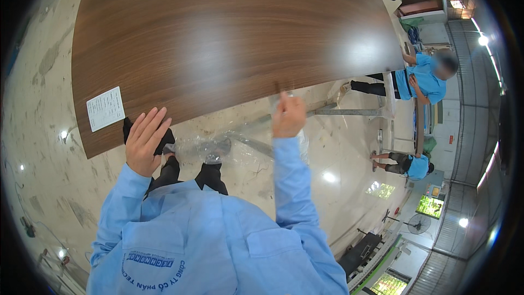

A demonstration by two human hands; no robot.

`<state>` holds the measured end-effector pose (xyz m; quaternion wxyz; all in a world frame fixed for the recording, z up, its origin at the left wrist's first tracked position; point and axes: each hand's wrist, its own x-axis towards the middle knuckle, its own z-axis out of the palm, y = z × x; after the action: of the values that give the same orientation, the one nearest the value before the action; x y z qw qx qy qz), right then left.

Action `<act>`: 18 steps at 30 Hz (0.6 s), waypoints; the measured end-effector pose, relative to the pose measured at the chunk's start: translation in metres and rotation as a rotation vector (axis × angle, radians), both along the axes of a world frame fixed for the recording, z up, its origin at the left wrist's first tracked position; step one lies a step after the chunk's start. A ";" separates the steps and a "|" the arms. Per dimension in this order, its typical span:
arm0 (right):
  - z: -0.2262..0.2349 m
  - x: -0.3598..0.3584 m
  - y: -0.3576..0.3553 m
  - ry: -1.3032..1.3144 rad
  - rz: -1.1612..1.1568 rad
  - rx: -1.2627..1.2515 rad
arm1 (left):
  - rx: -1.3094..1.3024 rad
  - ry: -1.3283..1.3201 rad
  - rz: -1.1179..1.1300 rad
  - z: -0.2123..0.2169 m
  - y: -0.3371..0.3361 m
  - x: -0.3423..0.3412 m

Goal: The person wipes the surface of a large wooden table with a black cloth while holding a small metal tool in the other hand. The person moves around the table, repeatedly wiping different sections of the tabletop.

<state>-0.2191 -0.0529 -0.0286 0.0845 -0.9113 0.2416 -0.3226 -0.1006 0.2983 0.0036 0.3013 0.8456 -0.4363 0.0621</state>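
Observation:
A large brown wood-grain panel (218, 38) stretches in front of me, its near edge running from lower left to right. My left hand (146, 136) lies flat with fingers stretched out over a black cloth (166, 141) at that edge. Close by on the panel is a white printed paper sheet (106, 109). My right hand (289, 114) is closed at the near edge, farther right. What its fingers hold, if anything, is hidden; a small dark blur shows on the panel just past them.
Clear plastic film (202, 147) hangs below the panel's edge by my feet. A metal stand (349, 112) supports the right side. One co-worker (428, 79) in blue stands at the panel's far right end; another person (417, 166) is beyond. A fan (419, 224) stands farther off.

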 end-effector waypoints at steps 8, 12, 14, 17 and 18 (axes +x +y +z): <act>0.023 0.016 0.017 -0.096 -0.120 0.097 | -0.086 0.177 -0.001 0.011 0.025 0.004; 0.011 0.014 0.071 -0.013 0.110 -0.008 | -0.214 0.154 0.366 0.017 0.095 0.014; 0.009 0.013 0.092 -0.052 0.282 0.018 | -0.262 0.183 0.633 0.010 0.130 0.026; 0.016 0.015 0.089 -0.064 0.335 -0.061 | -0.309 0.411 0.782 -0.011 0.170 0.041; 0.021 0.017 0.074 -0.049 0.151 0.013 | -0.322 0.444 0.783 -0.019 0.178 0.043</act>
<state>-0.2023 0.0215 -0.0080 0.1204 -0.9181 0.1720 -0.3361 -0.0581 0.4761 -0.0156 0.4682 0.8819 0.0053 0.0555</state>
